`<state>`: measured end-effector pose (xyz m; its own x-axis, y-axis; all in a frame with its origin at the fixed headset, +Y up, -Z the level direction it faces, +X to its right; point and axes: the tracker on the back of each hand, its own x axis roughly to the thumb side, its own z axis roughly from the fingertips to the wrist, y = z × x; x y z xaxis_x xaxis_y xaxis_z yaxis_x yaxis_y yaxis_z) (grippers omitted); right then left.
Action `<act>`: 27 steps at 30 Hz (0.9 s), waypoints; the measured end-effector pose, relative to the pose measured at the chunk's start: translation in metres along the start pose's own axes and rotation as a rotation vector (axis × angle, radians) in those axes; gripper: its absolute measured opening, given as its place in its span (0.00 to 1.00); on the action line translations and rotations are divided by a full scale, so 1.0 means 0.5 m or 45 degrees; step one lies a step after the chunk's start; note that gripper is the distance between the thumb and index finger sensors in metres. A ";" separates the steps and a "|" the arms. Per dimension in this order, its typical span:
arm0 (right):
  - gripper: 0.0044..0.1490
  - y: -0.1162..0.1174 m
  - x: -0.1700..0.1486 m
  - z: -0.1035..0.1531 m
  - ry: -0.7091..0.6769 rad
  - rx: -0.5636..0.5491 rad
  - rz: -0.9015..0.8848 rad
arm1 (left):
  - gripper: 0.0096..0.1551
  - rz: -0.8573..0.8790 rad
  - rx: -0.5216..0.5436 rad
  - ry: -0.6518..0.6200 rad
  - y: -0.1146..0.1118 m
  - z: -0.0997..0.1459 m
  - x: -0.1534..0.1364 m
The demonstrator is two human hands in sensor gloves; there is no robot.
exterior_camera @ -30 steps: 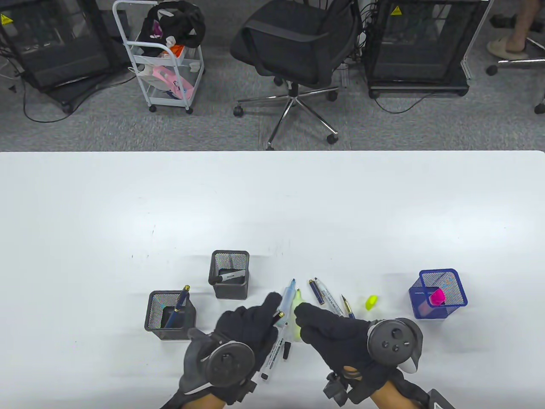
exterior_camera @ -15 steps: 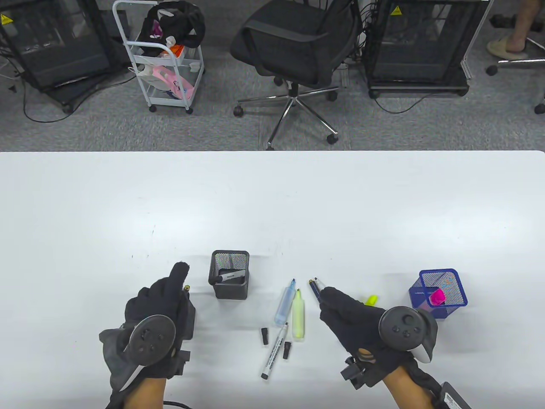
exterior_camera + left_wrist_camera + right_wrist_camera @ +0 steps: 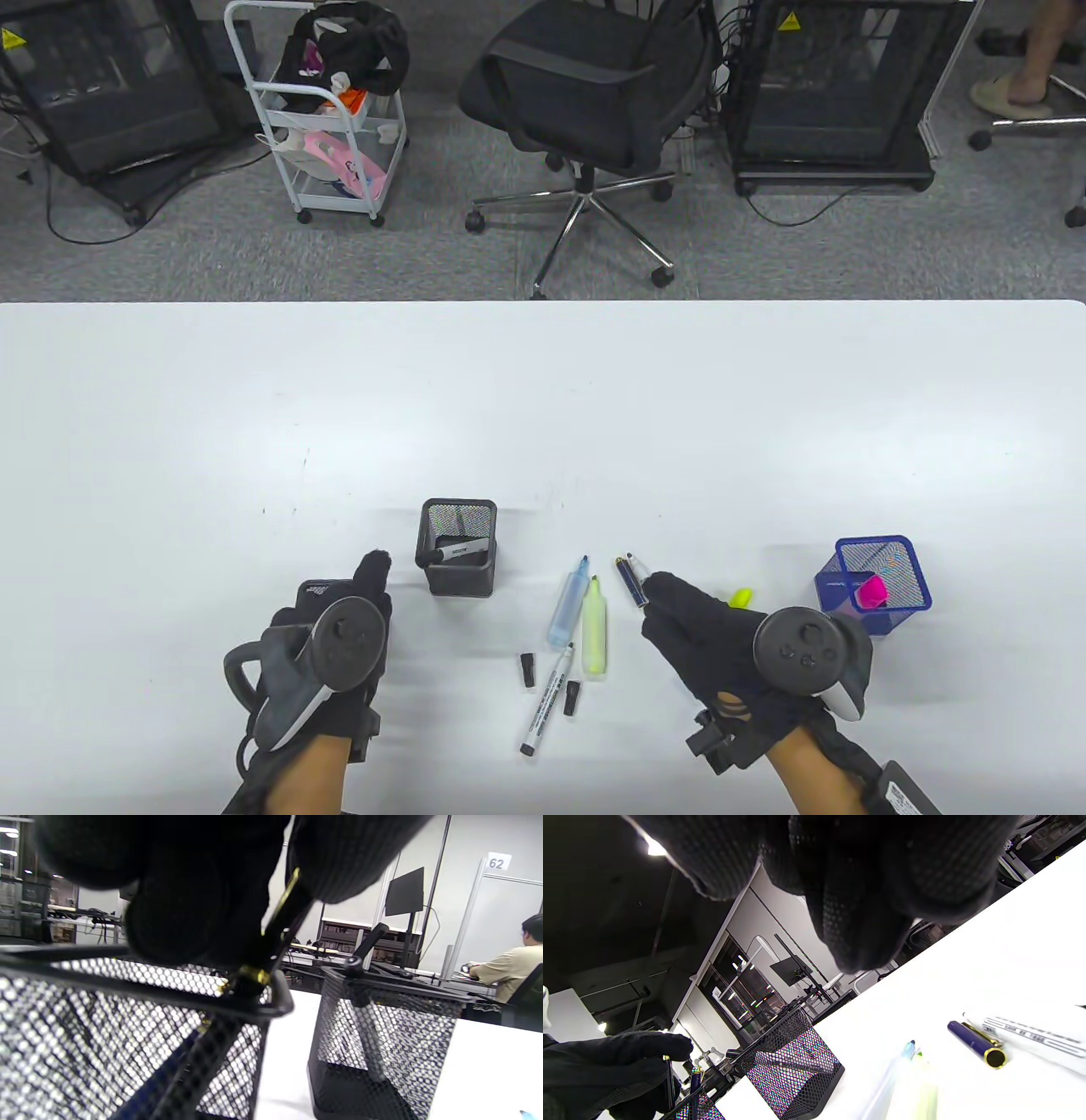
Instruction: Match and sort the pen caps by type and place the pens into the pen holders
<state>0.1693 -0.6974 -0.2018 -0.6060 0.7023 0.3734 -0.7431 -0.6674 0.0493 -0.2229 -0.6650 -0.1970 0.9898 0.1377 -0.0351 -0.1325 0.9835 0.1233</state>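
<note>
Two gloved hands: left hand [image 3: 327,632] is pinching a gold-clipped pen [image 3: 271,938] over the black holder [image 3: 127,1035] at 7 o'clock. Right hand [image 3: 704,632], fingers curled loosely, grip unclear, is hovering beside a navy cap [image 3: 629,581] at 5 o'clock; farther, a second black holder [image 3: 458,548] is standing.

Office or lab: swivel chair [image 3: 585,93], monitor [image 3: 405,891], numbered partition [image 3: 498,861].

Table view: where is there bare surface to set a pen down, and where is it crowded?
Bare: the white table beyond the black mesh pen holder, and left of the left hand. Crowded: between that holder and the blue mesh pen holder.
</note>
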 end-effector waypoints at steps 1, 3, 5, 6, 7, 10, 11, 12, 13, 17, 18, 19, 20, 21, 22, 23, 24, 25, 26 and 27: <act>0.36 -0.001 0.000 0.000 0.000 -0.001 0.004 | 0.26 -0.007 0.006 0.008 0.004 0.001 -0.001; 0.36 -0.004 -0.001 0.000 0.003 -0.009 0.008 | 0.27 0.004 0.007 0.032 0.015 0.005 0.000; 0.36 -0.009 -0.004 0.000 0.007 -0.023 0.004 | 0.29 0.018 0.079 0.033 0.036 0.017 0.010; 0.36 -0.013 -0.004 0.000 0.010 -0.031 0.001 | 0.29 0.011 0.144 0.004 0.051 0.026 0.025; 0.36 -0.017 -0.006 -0.001 0.013 -0.040 -0.004 | 0.29 0.017 0.188 -0.050 0.062 0.034 0.044; 0.36 -0.029 -0.009 -0.002 0.020 -0.060 -0.020 | 0.28 0.178 0.200 -0.236 0.062 0.048 0.120; 0.36 -0.035 -0.011 -0.001 0.022 -0.065 -0.013 | 0.28 0.244 0.117 -0.292 0.051 0.048 0.155; 0.36 -0.039 -0.012 -0.001 0.023 -0.071 -0.007 | 0.28 0.263 0.063 -0.318 0.043 0.046 0.176; 0.36 -0.045 -0.014 -0.001 0.027 -0.081 -0.002 | 0.29 0.257 -0.031 -0.355 0.027 0.038 0.211; 0.36 -0.060 -0.023 -0.002 0.040 -0.097 -0.024 | 0.31 0.038 -0.246 -0.520 -0.033 -0.004 0.304; 0.36 -0.062 -0.025 -0.002 0.040 -0.096 -0.032 | 0.31 -0.004 -0.268 -0.530 -0.049 -0.018 0.320; 0.37 -0.063 -0.025 -0.002 0.036 -0.092 -0.040 | 0.32 -0.046 -0.327 -0.494 -0.067 -0.029 0.334; 0.37 -0.065 -0.025 -0.003 0.025 -0.077 -0.050 | 0.32 -0.085 -0.376 -0.489 -0.088 -0.042 0.348; 0.37 -0.065 -0.025 -0.003 0.022 -0.072 -0.051 | 0.33 -0.120 -0.406 -0.473 -0.102 -0.049 0.357; 0.37 -0.067 -0.024 -0.003 0.017 -0.070 -0.047 | 0.34 -0.191 -0.450 -0.431 -0.118 -0.059 0.366; 0.37 -0.069 -0.023 -0.003 0.011 -0.072 -0.042 | 0.35 -0.254 -0.470 -0.403 -0.136 -0.069 0.375; 0.37 -0.070 -0.023 -0.003 0.009 -0.072 -0.039 | 0.35 -0.290 -0.499 -0.374 -0.148 -0.075 0.379; 0.37 -0.071 -0.023 -0.003 0.007 -0.071 -0.037 | 0.36 -0.337 -0.546 -0.329 -0.159 -0.081 0.384; 0.37 -0.072 -0.024 -0.003 0.007 -0.071 -0.038 | 0.37 -0.392 -0.553 -0.299 -0.169 -0.085 0.389; 0.37 -0.072 -0.024 -0.003 0.008 -0.073 -0.041 | 0.38 -0.416 -0.548 -0.294 -0.174 -0.087 0.392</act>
<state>0.2029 -0.6812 -0.2094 -0.5830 0.7251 0.3665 -0.7773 -0.6291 0.0084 -0.0197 -0.7186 -0.2579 0.9620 -0.1623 0.2194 0.2203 0.9364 -0.2732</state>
